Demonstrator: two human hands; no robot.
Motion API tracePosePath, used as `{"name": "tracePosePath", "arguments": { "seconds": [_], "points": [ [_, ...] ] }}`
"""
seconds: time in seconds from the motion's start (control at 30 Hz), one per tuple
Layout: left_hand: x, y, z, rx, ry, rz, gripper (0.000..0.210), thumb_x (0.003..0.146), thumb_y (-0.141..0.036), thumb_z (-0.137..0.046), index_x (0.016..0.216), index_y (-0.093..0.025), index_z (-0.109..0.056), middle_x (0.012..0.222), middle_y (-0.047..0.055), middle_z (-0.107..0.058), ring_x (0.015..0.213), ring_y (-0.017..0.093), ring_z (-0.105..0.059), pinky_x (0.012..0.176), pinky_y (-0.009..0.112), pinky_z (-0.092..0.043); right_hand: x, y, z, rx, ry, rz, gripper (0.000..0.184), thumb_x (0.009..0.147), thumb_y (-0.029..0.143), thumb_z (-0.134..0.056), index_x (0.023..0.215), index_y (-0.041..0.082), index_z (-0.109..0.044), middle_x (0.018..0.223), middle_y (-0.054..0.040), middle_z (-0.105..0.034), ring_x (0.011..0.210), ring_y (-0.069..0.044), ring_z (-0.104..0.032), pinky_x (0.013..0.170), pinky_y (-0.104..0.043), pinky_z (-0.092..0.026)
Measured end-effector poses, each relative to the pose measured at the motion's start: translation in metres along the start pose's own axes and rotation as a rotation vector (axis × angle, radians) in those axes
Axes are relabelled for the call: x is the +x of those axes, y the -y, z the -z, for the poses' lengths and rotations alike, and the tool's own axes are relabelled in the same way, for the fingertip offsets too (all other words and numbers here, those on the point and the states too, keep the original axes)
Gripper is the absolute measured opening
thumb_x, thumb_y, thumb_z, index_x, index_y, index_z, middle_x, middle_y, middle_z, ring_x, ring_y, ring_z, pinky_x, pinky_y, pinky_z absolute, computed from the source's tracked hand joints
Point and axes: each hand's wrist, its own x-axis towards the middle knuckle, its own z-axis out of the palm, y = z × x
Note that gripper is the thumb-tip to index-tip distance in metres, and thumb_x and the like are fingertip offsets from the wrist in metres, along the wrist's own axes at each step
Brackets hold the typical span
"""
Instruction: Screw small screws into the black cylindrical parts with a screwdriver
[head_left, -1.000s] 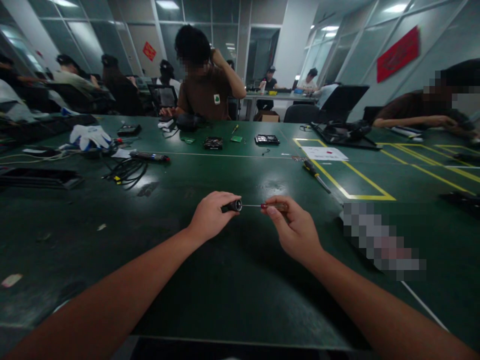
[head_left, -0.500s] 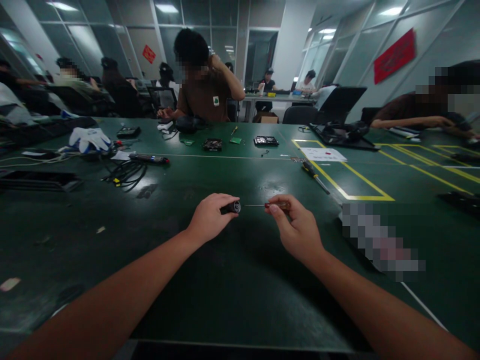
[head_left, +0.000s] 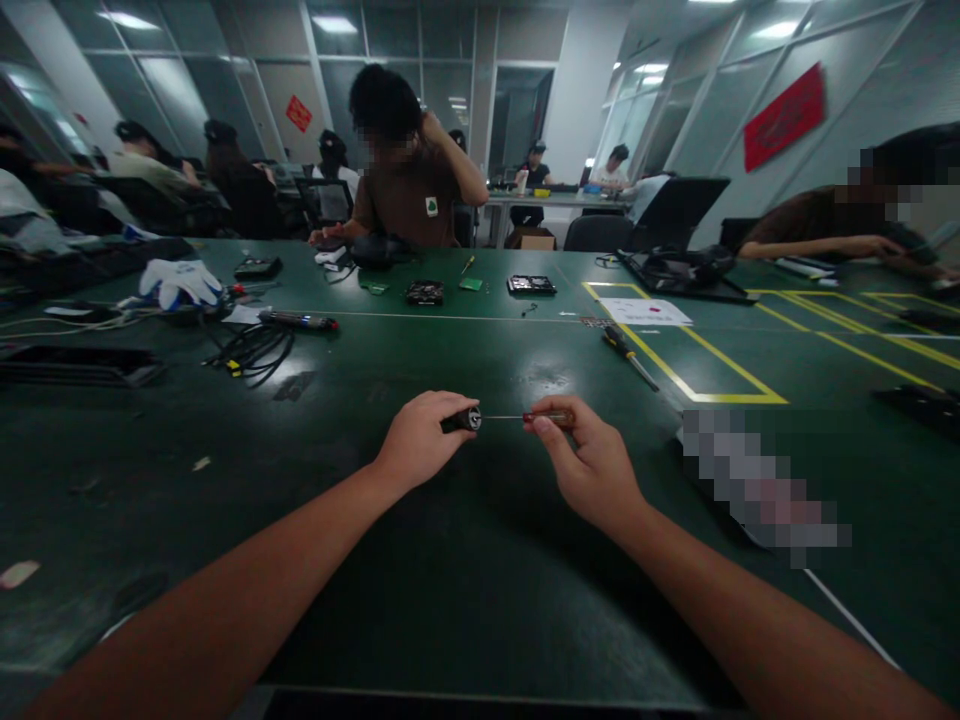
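Observation:
Between thumb and fingers, my left hand (head_left: 415,440) grips a black cylindrical part (head_left: 469,419) whose round open end faces right. Its exact kind I cannot make out, since the fingers cover most of it. My right hand (head_left: 592,455) is closed on a small screwdriver (head_left: 527,417) with a reddish, see-through handle. The thin shaft points left, and its tip meets the round end of the black part. Both hands are above the green table (head_left: 465,580).
Another screwdriver (head_left: 630,357) lies beyond my right hand, near yellow tape and a paper sheet (head_left: 645,311). Farther back are hard drives (head_left: 532,284) and a green circuit board (head_left: 471,284). Gloves (head_left: 180,283) and coiled cables (head_left: 255,352) lie left. A person (head_left: 409,180) sits opposite.
My right hand has moved slightly left, bringing the screwdriver tip from a small gap up to the black part's end. My left hand keeps its grip, nearly unmoved.

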Motion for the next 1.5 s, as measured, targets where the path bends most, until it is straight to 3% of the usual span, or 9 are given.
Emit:
{"name": "tracePosePath", "arguments": {
  "seconds": [0.4,0.8,1.13,1.23,1.37,1.5],
  "points": [
    [0.000,0.003,0.000,-0.002,0.008,0.014,0.041,0.083,-0.013,-0.080,0.121,-0.027,-0.076,0.122,0.005,-0.076,0.116,0.025,-0.069,0.107,0.050,-0.055,0.002,-0.003,0.001,-0.019,-0.033,-0.044,0.020,0.102,0.039,-0.056,0.110,0.024,-0.066,0.095,-0.0060,-0.080,0.090,-0.025,-0.078,0.081,-0.039,-0.056],
    [0.001,-0.002,0.003,-0.008,0.025,0.061,0.040,0.081,-0.010,-0.081,0.119,-0.022,-0.077,0.122,0.006,-0.076,0.116,0.024,-0.071,0.108,0.047,-0.055,0.004,-0.007,-0.001,-0.006,-0.010,-0.068,0.020,0.101,0.039,-0.056,0.108,0.023,-0.065,0.094,-0.0066,-0.078,0.089,-0.025,-0.078,0.081,-0.040,-0.057],
    [0.002,0.002,0.003,0.000,0.021,0.066,0.042,0.086,-0.014,-0.077,0.127,-0.024,-0.073,0.128,0.006,-0.074,0.120,0.025,-0.069,0.110,0.046,-0.054,0.006,-0.014,-0.004,0.032,0.015,-0.123,0.024,0.103,0.039,-0.053,0.118,0.023,-0.063,0.092,-0.0054,-0.079,0.085,-0.023,-0.077,0.080,-0.039,-0.058],
    [0.003,0.001,0.005,0.015,0.062,0.056,0.042,0.092,-0.017,-0.071,0.134,-0.024,-0.068,0.133,0.007,-0.070,0.123,0.026,-0.066,0.110,0.046,-0.053,0.006,-0.018,-0.005,0.028,0.011,-0.132,0.027,0.105,0.036,-0.048,0.126,0.024,-0.060,0.092,-0.0052,-0.079,0.083,-0.022,-0.076,0.081,-0.040,-0.059],
    [0.002,-0.002,0.009,0.051,0.188,0.050,0.042,0.100,-0.022,-0.057,0.142,-0.022,-0.059,0.139,0.010,-0.064,0.126,0.028,-0.064,0.106,0.044,-0.055,0.008,-0.024,-0.008,-0.054,0.036,-0.147,0.034,0.100,0.030,-0.054,0.133,0.025,-0.057,0.113,-0.0094,-0.079,0.103,-0.026,-0.076,0.091,-0.046,-0.058],
    [-0.004,-0.013,0.014,0.138,0.331,0.077,0.042,0.101,-0.025,-0.049,0.142,-0.018,-0.056,0.133,0.014,-0.067,0.120,0.030,-0.066,0.101,0.045,-0.055,0.010,-0.031,-0.013,-0.128,0.052,-0.192,0.048,0.095,0.034,-0.062,0.142,0.025,-0.054,0.130,-0.0130,-0.075,0.109,-0.030,-0.074,0.095,-0.051,-0.057]
  ]
}}
